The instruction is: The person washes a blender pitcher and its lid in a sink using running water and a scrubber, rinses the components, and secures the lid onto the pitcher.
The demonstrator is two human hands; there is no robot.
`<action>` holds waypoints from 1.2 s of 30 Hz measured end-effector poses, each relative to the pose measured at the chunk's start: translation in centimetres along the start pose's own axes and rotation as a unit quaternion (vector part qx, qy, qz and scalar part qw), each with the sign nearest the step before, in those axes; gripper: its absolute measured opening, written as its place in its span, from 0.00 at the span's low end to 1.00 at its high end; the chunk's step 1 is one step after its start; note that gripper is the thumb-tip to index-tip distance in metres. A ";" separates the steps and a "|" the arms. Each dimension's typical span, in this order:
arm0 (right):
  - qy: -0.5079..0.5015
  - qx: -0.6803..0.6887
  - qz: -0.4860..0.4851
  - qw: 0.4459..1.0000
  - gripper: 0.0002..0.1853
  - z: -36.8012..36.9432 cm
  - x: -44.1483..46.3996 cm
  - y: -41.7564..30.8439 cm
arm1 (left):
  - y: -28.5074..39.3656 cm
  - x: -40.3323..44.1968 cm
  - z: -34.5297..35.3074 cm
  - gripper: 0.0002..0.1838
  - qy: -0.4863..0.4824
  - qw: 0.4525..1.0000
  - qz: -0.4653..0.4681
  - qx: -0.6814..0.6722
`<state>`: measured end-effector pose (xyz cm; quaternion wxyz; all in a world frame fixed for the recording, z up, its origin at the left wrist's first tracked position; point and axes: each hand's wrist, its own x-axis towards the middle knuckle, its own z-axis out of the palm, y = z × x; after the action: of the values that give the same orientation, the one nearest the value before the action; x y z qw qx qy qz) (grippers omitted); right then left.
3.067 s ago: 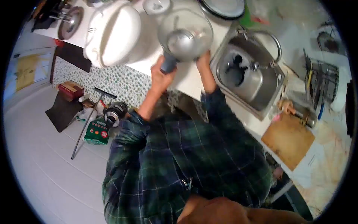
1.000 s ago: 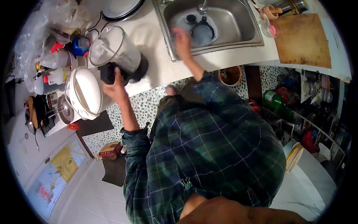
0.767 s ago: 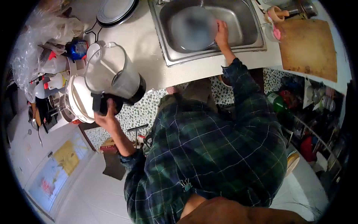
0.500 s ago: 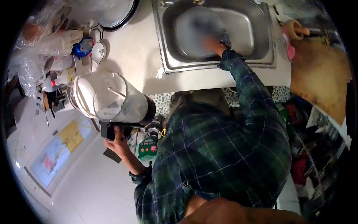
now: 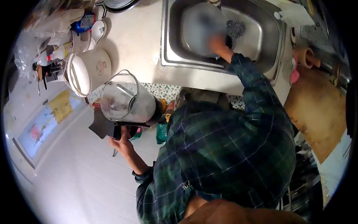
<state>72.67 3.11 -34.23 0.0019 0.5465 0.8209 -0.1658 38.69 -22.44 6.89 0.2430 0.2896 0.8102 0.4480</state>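
Observation:
My left hand [image 5: 123,141] is closed around the black handle of a large clear jug [image 5: 145,102] with a dark base. The jug is tilted in front of the counter edge, and a pale stick-like piece [image 5: 125,89] shows inside it. My right hand [image 5: 220,46] reaches into the steel sink [image 5: 253,52]; its fingers are smeared by blur. Under or beside them is a round greyish shape [image 5: 195,28], too blurred to identify. A dark mesh scouring pad [image 5: 235,29] lies in the sink, just right of that shape.
A white lidded bucket [image 5: 99,65] stands on the counter at left, near a white ladle-like scoop [image 5: 99,30]. Stacked pans [image 5: 121,3] are at the back. A wooden mortar [image 5: 305,58] and a brown stained board [image 5: 317,108] lie right of the sink.
The jug in my left hand has moved slightly right and down, away from the bucket. The scouring pad, earlier close against my right hand, now shows apart from it. The view has shifted.

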 end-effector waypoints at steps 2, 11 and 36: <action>-0.104 0.078 0.019 0.991 0.24 -0.1 0.9 -3.3 | -0.9 -0.2 0.1 0.13 0.001 1.000 -0.015 -0.005; -0.082 0.605 0.151 0.778 0.38 7.5 1.1 0.2 | 1.1 -3.0 2.2 0.11 0.008 0.997 -0.030 0.064; -0.325 0.844 -0.081 0.420 0.18 -22.6 -5.7 -7.1 | 7.9 0.9 18.4 0.19 -0.395 0.836 0.164 0.343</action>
<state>72.59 1.72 -9.91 -0.2070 0.1110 0.2483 -0.9398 52.05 -7.69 4.77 0.3506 0.6353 0.6877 0.0218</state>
